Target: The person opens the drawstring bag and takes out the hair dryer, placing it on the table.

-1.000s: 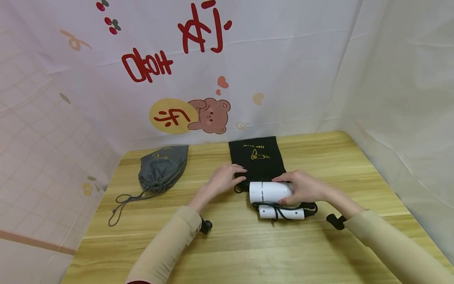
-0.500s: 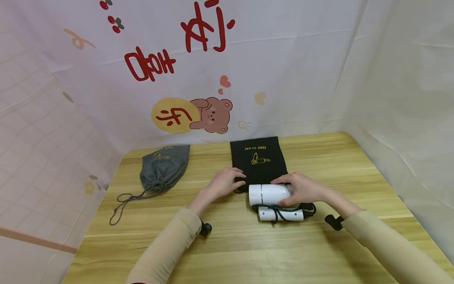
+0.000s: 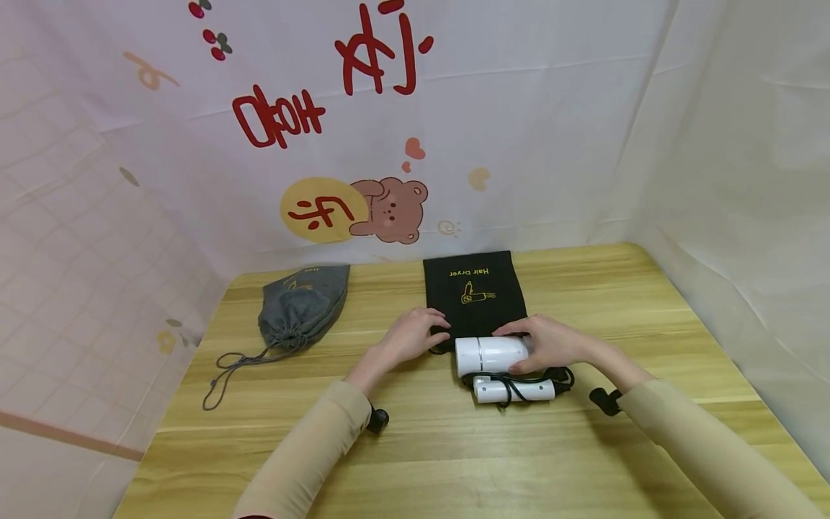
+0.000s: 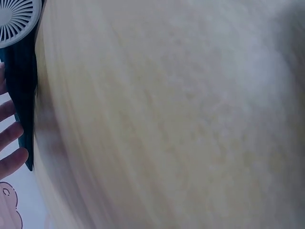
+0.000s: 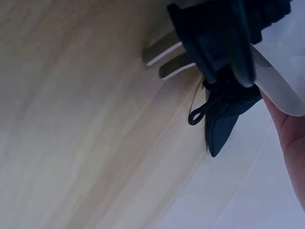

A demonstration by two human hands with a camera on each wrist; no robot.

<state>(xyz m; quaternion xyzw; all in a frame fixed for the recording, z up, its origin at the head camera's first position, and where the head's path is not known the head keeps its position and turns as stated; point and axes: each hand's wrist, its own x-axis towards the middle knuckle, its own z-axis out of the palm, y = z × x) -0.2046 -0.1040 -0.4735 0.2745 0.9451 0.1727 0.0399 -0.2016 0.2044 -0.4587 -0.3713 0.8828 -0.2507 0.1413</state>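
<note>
In the head view a white hair dryer (image 3: 493,357) lies folded on the table, its black cord wound round the handle (image 3: 519,391). My right hand (image 3: 551,342) grips its rounded right end, thumb on the near side and fingers on the far side. Behind it lies a flat black pouch (image 3: 476,288) printed "Hair Dryer", its near edge partly hidden by the dryer. My left hand (image 3: 413,335) is at the pouch's left edge, fingers relaxed, thumb apart. The left wrist view catches the dryer's round grille (image 4: 7,19); the right wrist view shows the plug's two prongs (image 5: 167,50).
A grey drawstring pouch (image 3: 301,313) bulges at the table's left, its cord (image 3: 227,375) trailing toward the near side. Printed white cloth (image 3: 532,144) hangs along the back and both sides of the wooden table (image 3: 454,461).
The dryer and my left hand have shifted slightly toward me. My right hand keeps its grip on the dryer. The head view has drifted a little.
</note>
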